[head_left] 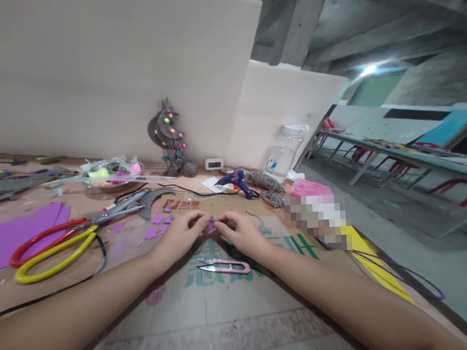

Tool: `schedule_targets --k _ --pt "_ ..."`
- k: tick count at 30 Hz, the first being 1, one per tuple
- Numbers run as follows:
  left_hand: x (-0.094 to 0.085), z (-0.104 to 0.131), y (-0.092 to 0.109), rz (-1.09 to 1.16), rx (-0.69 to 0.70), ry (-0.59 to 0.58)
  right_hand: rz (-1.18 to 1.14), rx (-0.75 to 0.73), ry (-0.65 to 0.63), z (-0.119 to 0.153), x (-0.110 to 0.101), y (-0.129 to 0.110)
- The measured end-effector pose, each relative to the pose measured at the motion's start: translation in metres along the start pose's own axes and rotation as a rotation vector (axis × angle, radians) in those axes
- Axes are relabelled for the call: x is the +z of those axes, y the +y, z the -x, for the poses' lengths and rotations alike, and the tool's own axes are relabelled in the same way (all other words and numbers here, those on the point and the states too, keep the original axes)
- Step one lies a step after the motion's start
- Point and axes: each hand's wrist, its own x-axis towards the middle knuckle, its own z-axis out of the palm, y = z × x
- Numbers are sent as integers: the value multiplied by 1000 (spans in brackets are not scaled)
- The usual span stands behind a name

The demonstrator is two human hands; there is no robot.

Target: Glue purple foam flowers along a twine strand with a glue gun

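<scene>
My left hand (191,226) and my right hand (236,229) meet over the cardboard sheet (232,314), fingertips pinched. Between them shows a small purple piece (210,226), partly covered by the fingers; its exact shape cannot be made out. Both hands appear closed on it. Left of my left hand lie several purple flower cutouts (151,233). Pink-handled thread snips (225,267) rest on the cardboard just below my hands, blades pointing left. Beyond my right hand is a blue glue gun (239,182), lying on its side.
Large scissors with red and yellow handles (54,250) lie at left by purple foam sheets (15,233). A grey moon-shaped ornament (165,131), a small white clock (214,164) and a clear bottle (284,154) stand at the back. Grey cord (262,181) and yellow sheets (377,269) lie right.
</scene>
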Motion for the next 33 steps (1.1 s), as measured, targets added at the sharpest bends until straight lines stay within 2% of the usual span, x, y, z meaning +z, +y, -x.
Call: schedule_targets --k 5,10,17,27,33 --pt "1 0 -2 -15 2 -9 11 3 15 0 0 -1" --pt "2 0 -2 -9 9 -13 -97 52 -13 0 0 -1" --pt "1 0 -3 -3 -2 -7 5 15 28 0 0 0" --pt "1 2 1 -25 14 -14 -39 15 -45 0 0 1" --pt "1 1 -1 -19 12 -39 20 -21 -28 0 1 4"
